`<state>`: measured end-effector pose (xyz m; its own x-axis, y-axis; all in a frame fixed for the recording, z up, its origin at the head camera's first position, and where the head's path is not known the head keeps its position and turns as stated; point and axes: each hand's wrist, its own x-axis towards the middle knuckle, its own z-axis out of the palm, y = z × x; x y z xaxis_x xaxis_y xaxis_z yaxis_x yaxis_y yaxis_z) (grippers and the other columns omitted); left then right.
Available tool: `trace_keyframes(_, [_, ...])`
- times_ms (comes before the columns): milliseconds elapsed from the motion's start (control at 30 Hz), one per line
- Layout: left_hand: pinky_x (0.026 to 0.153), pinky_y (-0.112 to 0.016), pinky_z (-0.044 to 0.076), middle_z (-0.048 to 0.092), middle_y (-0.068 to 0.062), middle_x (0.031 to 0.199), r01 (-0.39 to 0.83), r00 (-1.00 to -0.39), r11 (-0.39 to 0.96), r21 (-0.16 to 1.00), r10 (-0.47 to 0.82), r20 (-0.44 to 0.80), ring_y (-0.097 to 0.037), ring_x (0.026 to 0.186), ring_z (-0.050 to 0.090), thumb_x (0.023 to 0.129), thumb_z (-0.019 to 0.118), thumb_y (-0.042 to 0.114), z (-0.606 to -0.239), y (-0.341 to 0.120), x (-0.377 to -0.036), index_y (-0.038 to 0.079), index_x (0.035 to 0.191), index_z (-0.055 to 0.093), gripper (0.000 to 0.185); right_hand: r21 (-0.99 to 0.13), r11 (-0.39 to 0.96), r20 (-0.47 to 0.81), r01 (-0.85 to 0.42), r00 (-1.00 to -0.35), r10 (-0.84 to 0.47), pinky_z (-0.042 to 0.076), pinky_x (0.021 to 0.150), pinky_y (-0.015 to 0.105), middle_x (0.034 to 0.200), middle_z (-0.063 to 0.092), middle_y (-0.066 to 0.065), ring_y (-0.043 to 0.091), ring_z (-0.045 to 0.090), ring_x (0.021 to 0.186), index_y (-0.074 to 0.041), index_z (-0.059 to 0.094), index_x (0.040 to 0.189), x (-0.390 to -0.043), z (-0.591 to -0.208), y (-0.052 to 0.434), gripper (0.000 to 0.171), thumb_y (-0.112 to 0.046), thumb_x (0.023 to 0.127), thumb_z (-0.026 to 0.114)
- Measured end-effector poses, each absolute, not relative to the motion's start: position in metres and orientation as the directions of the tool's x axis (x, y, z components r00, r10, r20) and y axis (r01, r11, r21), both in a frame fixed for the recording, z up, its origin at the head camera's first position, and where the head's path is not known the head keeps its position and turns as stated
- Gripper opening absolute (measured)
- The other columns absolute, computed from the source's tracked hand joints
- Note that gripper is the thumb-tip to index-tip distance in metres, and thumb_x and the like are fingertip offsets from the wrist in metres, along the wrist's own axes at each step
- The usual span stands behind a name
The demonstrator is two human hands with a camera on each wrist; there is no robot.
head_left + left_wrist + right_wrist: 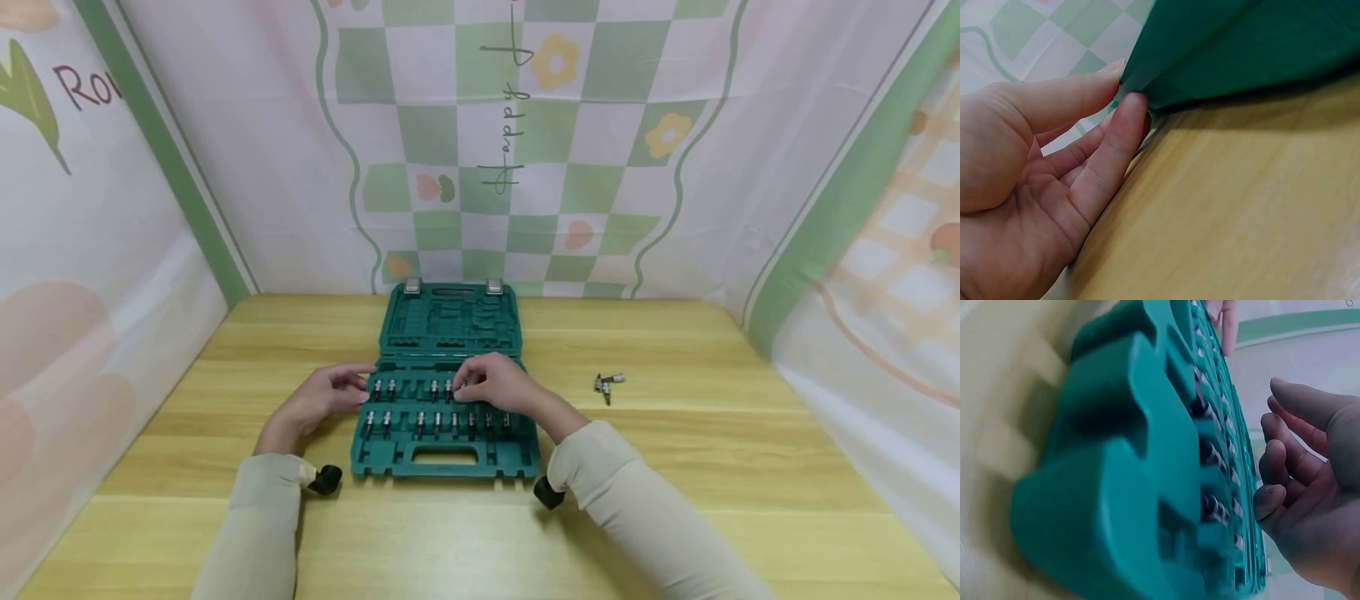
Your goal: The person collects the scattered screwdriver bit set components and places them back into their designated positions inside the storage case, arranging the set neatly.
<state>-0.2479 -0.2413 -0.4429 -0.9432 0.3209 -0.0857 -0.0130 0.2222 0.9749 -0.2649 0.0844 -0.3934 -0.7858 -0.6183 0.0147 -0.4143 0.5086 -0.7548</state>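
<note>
Left hand (322,396) touches green plastic case (408,404) at nine o'clock, fingers apart; right hand (498,385) above, toward three, fingers narrow, hold unclear.

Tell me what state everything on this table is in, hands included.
Case: open
Latches: unfastened
Front bits: set in the case, with a gap after the second from left
Back bits: set in the case, partly hidden
Loose bits: lying together on the table
Left hand: touching the case's left edge
Right hand: over the back bits; any grip unclear
</note>
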Motion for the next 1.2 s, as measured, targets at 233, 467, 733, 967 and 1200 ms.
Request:
trace_keyframes(233, [0.083, -0.035, 0.055, 0.051, -0.022, 0.118, -0.008, -0.943, 0.223, 0.975, 0.321, -0.082, -0.026, 0.097, 0.057, 0.093, 0.058, -0.007, -0.443, -0.241, -0.248, -0.002, 0.142, 0.046, 0.051, -0.762, 0.509, 0.032, -0.400, -0.809, -0.588, 0.047, 0.062, 0.032, 0.079, 0.064, 0.000, 0.021, 0.055, 0.070, -0.005, 0.071, 0.099, -0.275, -0.388, 0.098, 0.011, -0.013, 0.092, 0.069])
trace_keyframes(467, [0.083, -0.035, 0.055, 0.051, -0.023, 0.117, -0.006, -0.943, 0.215, 0.977, 0.324, -0.077, -0.026, 0.096, 0.057, 0.092, 0.059, -0.007, -0.445, -0.243, -0.249, -0.002, 0.141, 0.046, 0.051, -0.759, 0.549, 0.003, -0.348, -0.847, -0.532, 0.046, 0.061, 0.033, 0.080, 0.065, 0.002, 0.028, 0.058, 0.074, -0.002, 0.069, 0.103, -0.282, -0.384, 0.113, 0.014, -0.012, 0.092, 0.068])
trace_keyframes(733, [0.084, -0.036, 0.055, 0.051, -0.023, 0.119, -0.008, -0.942, 0.215, 0.977, 0.327, -0.080, -0.026, 0.098, 0.057, 0.093, 0.059, -0.005, -0.445, -0.243, -0.250, -0.001, 0.142, 0.046, 0.051, -0.737, 0.591, 0.016, -0.329, -0.882, -0.472, 0.042, 0.057, 0.032, 0.076, 0.058, 0.005, 0.019, 0.046, 0.064, -0.004, 0.069, 0.101, -0.289, -0.388, 0.138, 0.013, -0.014, 0.092, 0.068])
trace_keyframes(967, [0.083, -0.035, 0.055, 0.052, -0.022, 0.119, 0.000, -0.943, 0.219, 0.976, 0.324, -0.072, -0.026, 0.098, 0.057, 0.093, 0.059, -0.005, -0.446, -0.242, -0.250, -0.001, 0.141, 0.047, 0.050, -0.728, 0.607, 0.031, -0.318, -0.900, -0.435, 0.045, 0.058, 0.033, 0.073, 0.059, 0.006, 0.020, 0.050, 0.063, -0.005, 0.069, 0.096, -0.295, -0.387, 0.164, 0.008, -0.012, 0.092, 0.068])
trace_keyframes(1200, [0.083, -0.035, 0.055, 0.052, -0.022, 0.119, 0.001, -0.941, 0.213, 0.977, 0.331, -0.071, -0.026, 0.099, 0.056, 0.093, 0.060, -0.004, -0.447, -0.244, -0.251, 0.000, 0.142, 0.047, 0.051, -0.705, 0.648, 0.017, -0.288, -0.921, -0.390, 0.045, 0.057, 0.034, 0.077, 0.062, 0.014, 0.027, 0.053, 0.066, -0.006, 0.070, 0.094, -0.299, -0.385, 0.192, 0.007, -0.012, 0.092, 0.068])
